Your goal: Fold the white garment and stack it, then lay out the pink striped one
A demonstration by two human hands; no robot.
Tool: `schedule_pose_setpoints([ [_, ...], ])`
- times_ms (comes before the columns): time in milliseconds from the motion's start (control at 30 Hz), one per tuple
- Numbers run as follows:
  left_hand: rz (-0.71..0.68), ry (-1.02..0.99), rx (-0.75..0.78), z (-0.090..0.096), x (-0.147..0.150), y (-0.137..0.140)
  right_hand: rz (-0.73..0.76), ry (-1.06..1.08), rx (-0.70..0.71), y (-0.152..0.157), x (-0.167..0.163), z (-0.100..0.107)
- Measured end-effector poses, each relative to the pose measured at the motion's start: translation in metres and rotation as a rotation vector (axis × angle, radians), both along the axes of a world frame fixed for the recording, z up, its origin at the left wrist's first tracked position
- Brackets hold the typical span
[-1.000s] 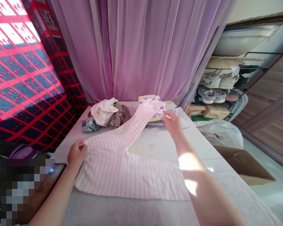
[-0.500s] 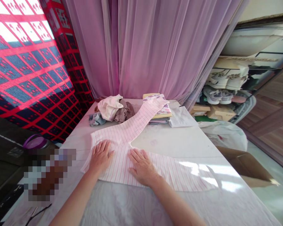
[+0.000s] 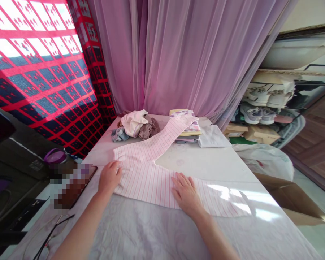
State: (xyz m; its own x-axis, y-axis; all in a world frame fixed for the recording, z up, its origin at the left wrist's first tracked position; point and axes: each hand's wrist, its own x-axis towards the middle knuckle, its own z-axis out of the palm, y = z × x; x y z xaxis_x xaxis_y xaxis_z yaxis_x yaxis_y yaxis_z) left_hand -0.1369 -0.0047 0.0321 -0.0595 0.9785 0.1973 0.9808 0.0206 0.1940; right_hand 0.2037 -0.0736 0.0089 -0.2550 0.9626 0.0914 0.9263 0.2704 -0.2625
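Pink-and-white striped pants (image 3: pixel 148 182) lie spread on the table, their legs apart. One leg stretches to the right; the other angles away and rests over the folded clothes (image 3: pixel 188 133) at the back. At the waistband, my left hand (image 3: pixel 109 177) has its fingers bent together over the edge, closed on the fabric. My right hand (image 3: pixel 188 193) lies flat on the near leg, fingers stretched out.
A crumpled heap of clothes (image 3: pixel 137 124) sits at the back left, and a folded white cloth (image 3: pixel 212 136) at the back right. Glasses (image 3: pixel 54 229) lie at the near left. An open cardboard box (image 3: pixel 292 198) stands beyond the table's right edge.
My right hand has slid to the right along the near leg. My left hand has shifted from lying flat near the waist to the waistband edge, its fingers now bent.
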Motion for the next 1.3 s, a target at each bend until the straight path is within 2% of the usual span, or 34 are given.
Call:
schedule_pose_setpoints([
  [100,0.209,0.056,-0.098,0.011,-0.016,-0.002,-0.071,0.009,0.051,-0.003,0.019,-0.009],
  [167,0.246,0.074,-0.190,0.016,-0.022,0.001,-0.095,0.010,0.076,-0.004,0.023,-0.009],
  [333,0.259,0.062,-0.269,0.022,-0.017,0.012,-0.103,-0.013,0.067,-0.006,0.016,0.004],
  [467,0.293,0.073,-0.252,0.022,-0.006,0.010,-0.113,0.014,0.032,-0.006,0.013,0.011],
  [667,0.307,0.062,-0.138,0.022,-0.004,0.004,-0.116,0.044,0.020,-0.007,0.015,0.011],
  [833,0.340,0.072,-0.263,0.024,-0.014,0.009,-0.111,0.053,0.022,-0.007,0.015,0.011],
  [1067,0.302,0.099,-0.174,0.023,-0.006,-0.002,-0.111,0.059,0.041,-0.006,0.015,0.008],
  [1300,0.259,0.108,-0.233,0.020,-0.004,-0.003,-0.111,0.066,0.051,-0.007,0.015,0.008],
])
